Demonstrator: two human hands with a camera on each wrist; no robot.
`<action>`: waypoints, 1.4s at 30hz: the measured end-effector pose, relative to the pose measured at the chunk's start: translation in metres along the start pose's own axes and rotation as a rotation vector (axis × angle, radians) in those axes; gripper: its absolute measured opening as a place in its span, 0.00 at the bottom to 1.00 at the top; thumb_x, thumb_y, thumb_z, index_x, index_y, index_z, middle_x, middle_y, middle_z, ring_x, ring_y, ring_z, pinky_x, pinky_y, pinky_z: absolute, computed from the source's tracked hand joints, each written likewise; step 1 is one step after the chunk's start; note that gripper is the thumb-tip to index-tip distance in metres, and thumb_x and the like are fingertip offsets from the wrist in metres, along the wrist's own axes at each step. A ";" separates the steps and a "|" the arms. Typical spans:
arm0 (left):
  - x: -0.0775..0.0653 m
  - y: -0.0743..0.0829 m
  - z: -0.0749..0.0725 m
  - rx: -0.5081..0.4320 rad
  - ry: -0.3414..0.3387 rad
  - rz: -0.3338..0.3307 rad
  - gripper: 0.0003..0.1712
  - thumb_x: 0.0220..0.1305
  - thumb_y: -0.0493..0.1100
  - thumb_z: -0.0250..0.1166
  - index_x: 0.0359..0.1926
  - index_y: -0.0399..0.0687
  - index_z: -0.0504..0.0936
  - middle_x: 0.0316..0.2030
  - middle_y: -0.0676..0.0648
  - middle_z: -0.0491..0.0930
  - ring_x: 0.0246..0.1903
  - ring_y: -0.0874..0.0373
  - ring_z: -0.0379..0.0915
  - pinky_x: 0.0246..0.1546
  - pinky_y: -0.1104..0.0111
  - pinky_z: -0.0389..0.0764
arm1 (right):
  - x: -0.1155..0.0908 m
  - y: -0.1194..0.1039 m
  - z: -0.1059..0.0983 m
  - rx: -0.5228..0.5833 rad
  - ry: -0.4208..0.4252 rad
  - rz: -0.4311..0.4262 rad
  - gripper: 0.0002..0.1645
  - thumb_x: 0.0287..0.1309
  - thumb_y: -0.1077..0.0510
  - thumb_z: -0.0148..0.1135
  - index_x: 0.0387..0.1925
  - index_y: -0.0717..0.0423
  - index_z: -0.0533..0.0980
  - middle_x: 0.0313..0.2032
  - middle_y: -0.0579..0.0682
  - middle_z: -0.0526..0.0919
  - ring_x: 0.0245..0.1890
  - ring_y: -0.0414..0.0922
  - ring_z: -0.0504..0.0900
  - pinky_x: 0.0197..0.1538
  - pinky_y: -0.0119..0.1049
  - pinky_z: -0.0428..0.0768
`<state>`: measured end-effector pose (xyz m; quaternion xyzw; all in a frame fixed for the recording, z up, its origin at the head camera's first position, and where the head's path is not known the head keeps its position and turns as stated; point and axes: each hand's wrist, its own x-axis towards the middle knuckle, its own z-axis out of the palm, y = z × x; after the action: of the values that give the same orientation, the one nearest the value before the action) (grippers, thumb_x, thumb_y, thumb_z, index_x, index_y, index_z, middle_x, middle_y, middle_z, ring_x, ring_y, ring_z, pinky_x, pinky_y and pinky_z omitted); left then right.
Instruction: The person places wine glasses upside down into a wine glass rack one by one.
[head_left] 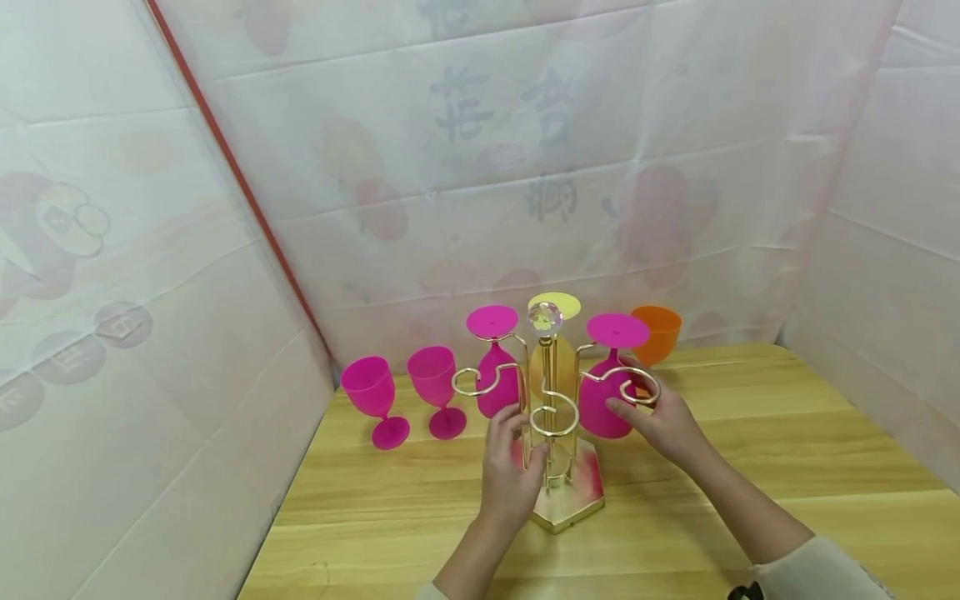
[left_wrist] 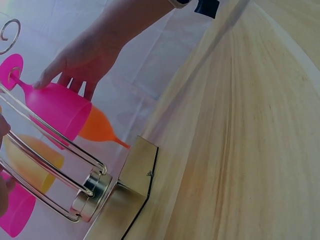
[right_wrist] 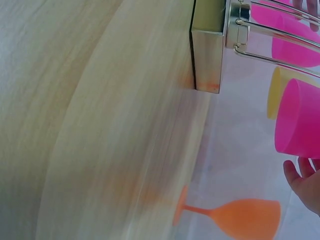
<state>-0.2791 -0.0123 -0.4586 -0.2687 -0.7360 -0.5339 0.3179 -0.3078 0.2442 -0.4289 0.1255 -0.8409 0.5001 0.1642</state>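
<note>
A gold wire goblet rack (head_left: 566, 510) with a hexagonal base and a crystal ball on top stands on the table. My right hand (head_left: 670, 427) holds an upside-down pink goblet (head_left: 603, 408) by its bowl, its stem at the rack's right-hand loop. Thumb and fingers lie on either side of that bowl in the left wrist view. My left hand (head_left: 508, 479) grips the rack's wires on the near left side; its fingertips are partly hidden. Another pink goblet (head_left: 493, 358) and a yellow goblet (head_left: 555, 307) hang upside down in the rack's rear loops.
Two pink goblets (head_left: 369, 387) (head_left: 432, 377) stand upright left of the rack. An orange goblet (head_left: 657, 329) stands upright behind my right hand. Printed cloth walls (head_left: 480, 208) border the wooden table (head_left: 360, 533) at the back and sides. The rack's front loop (head_left: 553, 433) holds no goblet.
</note>
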 end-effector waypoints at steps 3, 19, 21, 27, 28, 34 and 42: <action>0.002 0.001 -0.002 -0.022 0.024 -0.002 0.19 0.60 0.31 0.66 0.52 0.42 0.74 0.58 0.43 0.72 0.58 0.48 0.71 0.52 0.55 0.82 | 0.000 -0.001 -0.001 -0.002 0.001 -0.008 0.42 0.62 0.50 0.66 0.74 0.50 0.59 0.65 0.61 0.71 0.53 0.54 0.76 0.44 0.28 0.84; 0.038 0.017 -0.015 -0.238 0.035 -0.246 0.18 0.69 0.29 0.57 0.58 0.29 0.70 0.51 0.32 0.77 0.50 0.37 0.76 0.52 0.64 0.81 | -0.006 0.000 -0.005 -0.018 0.012 -0.013 0.41 0.62 0.49 0.66 0.73 0.43 0.60 0.64 0.54 0.73 0.55 0.53 0.76 0.50 0.30 0.82; 0.044 0.020 -0.016 -0.246 0.038 -0.256 0.17 0.69 0.30 0.57 0.57 0.31 0.71 0.50 0.35 0.78 0.49 0.40 0.77 0.49 0.69 0.82 | -0.007 0.000 -0.005 -0.028 0.019 -0.024 0.41 0.62 0.50 0.66 0.73 0.42 0.60 0.64 0.53 0.74 0.55 0.50 0.75 0.51 0.28 0.80; 0.061 0.022 -0.015 -0.401 0.082 -0.280 0.15 0.70 0.36 0.59 0.56 0.38 0.75 0.49 0.37 0.78 0.50 0.48 0.77 0.49 0.74 0.81 | -0.009 -0.003 -0.007 -0.029 0.026 -0.041 0.39 0.63 0.50 0.65 0.73 0.41 0.61 0.62 0.51 0.75 0.54 0.45 0.75 0.50 0.22 0.77; 0.063 0.023 -0.015 -0.429 0.087 -0.281 0.15 0.70 0.37 0.59 0.56 0.39 0.75 0.49 0.35 0.78 0.50 0.49 0.77 0.49 0.74 0.81 | -0.009 -0.004 -0.007 -0.026 0.027 -0.046 0.39 0.63 0.51 0.65 0.72 0.41 0.62 0.61 0.51 0.76 0.54 0.45 0.75 0.51 0.23 0.78; 0.073 0.026 -0.015 -0.524 0.095 -0.310 0.17 0.70 0.44 0.61 0.53 0.37 0.76 0.49 0.31 0.77 0.49 0.48 0.78 0.48 0.73 0.81 | -0.009 -0.004 -0.008 -0.028 0.029 -0.069 0.39 0.63 0.52 0.65 0.72 0.45 0.62 0.62 0.49 0.75 0.55 0.40 0.75 0.51 0.26 0.79; 0.078 0.028 -0.013 -0.594 0.116 -0.331 0.17 0.70 0.44 0.61 0.49 0.32 0.79 0.39 0.37 0.83 0.39 0.53 0.81 0.45 0.68 0.84 | -0.008 0.002 -0.011 -0.064 0.046 -0.073 0.40 0.62 0.52 0.66 0.73 0.43 0.62 0.65 0.49 0.73 0.56 0.28 0.72 0.51 0.24 0.78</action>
<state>-0.3070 -0.0127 -0.3788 -0.1955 -0.5626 -0.7837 0.1763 -0.2994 0.2555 -0.4284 0.1394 -0.8474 0.4694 0.2055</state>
